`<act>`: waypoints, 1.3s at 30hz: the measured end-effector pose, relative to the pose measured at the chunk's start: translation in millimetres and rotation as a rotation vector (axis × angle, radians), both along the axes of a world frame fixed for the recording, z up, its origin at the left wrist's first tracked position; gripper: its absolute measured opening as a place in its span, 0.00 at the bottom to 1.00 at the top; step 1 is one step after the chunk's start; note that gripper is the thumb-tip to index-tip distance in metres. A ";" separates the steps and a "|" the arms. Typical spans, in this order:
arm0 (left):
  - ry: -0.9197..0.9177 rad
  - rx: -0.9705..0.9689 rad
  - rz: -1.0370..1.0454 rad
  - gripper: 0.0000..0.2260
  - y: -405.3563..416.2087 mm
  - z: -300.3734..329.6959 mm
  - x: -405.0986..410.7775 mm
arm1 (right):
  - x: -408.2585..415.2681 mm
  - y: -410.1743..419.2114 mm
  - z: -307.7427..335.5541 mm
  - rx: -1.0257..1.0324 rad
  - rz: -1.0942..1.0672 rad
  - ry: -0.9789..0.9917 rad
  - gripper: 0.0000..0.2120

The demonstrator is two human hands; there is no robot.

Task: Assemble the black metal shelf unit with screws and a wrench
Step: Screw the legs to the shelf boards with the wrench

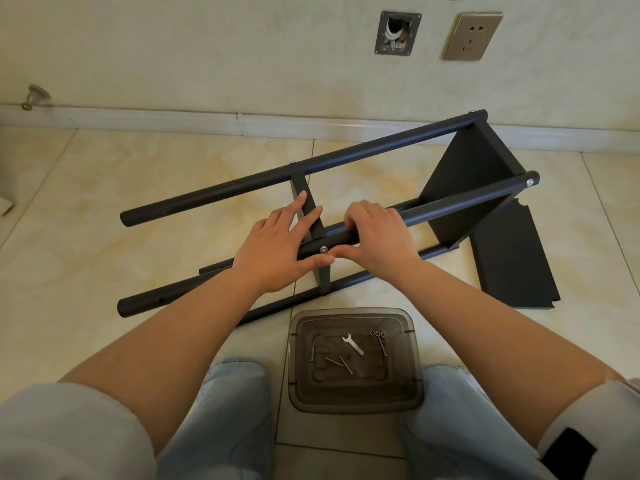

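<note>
The black metal shelf unit (474, 188) lies on its side on the tiled floor, its round poles running left to right. My left hand (273, 251) lies flat with straight fingers on the middle shelf panel (304, 188) and the near upper pole. My right hand (377, 233) curls its fingers over that same pole (460, 202), thumb beside a silver screw (323, 249) set in the pole. A small silver wrench (352, 343) and several loose screws (341, 362) lie in a smoky plastic tray (353, 396) between my knees.
A loose black shelf panel (512, 268) lies on the floor to the right of the unit. A wall with a baseboard, a power socket (472, 36) and an open wall box (396, 32) runs close behind. Bare tiles lie to the left.
</note>
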State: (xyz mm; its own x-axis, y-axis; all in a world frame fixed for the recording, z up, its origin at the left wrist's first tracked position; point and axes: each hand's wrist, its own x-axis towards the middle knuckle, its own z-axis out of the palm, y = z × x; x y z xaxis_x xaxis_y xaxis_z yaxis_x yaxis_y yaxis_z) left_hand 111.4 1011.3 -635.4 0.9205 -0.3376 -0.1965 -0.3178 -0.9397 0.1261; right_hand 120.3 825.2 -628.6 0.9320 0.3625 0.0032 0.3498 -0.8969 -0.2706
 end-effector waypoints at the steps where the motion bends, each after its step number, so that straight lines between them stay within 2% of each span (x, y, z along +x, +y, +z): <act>1: -0.004 -0.004 0.005 0.39 -0.2 0.3 -0.2 | -0.1 -2.1 -1.0 0.035 -0.018 0.016 0.21; 6: 0.009 -0.048 0.045 0.36 -0.3 2.4 -1.5 | -2.9 -2.3 0.2 0.055 -0.046 0.041 0.25; 14: 0.025 -0.137 0.020 0.31 12.2 -0.9 0.8 | -9.8 -0.6 -4.1 0.118 -0.027 0.036 0.21; 17: 0.014 -0.128 0.012 0.30 11.9 -0.6 0.7 | -24.2 -6.7 -7.4 0.117 0.174 -0.248 0.13; 19: 0.009 -0.119 0.008 0.30 11.3 -0.4 0.2 | -43.0 -10.7 -23.4 0.099 0.398 -0.327 0.07; 21: 0.004 -0.108 0.011 0.30 10.8 -0.4 -0.4 | -65.6 -11.6 -48.6 0.015 0.495 -0.070 0.06; 24: -0.004 -0.106 0.014 0.30 10.6 -1.4 0.4 | -90.4 -20.1 -94.2 -0.231 0.295 0.446 0.13; 26: -0.008 -0.114 0.012 0.30 10.7 -2.4 0.5 | -96.1 -25.3 -119.0 -0.346 0.241 0.604 0.16; 29: -0.005 -0.124 0.014 0.30 10.8 -3.7 1.4 | -94.4 -22.7 -141.8 -0.413 0.244 0.650 0.18; 39: -0.020 -0.149 0.009 0.30 12.3 -8.5 3.0 | -88.0 6.3 -196.3 -0.383 0.271 0.644 0.17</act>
State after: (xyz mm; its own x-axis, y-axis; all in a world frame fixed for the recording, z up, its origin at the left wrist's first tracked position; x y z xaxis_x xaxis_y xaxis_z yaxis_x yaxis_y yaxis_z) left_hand 114.4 1023.6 -643.9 0.9269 -0.3537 -0.1260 -0.3135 -0.9137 0.2585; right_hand 32.3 831.5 -824.9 0.5872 0.4435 -0.6771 0.4489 -0.8745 -0.1835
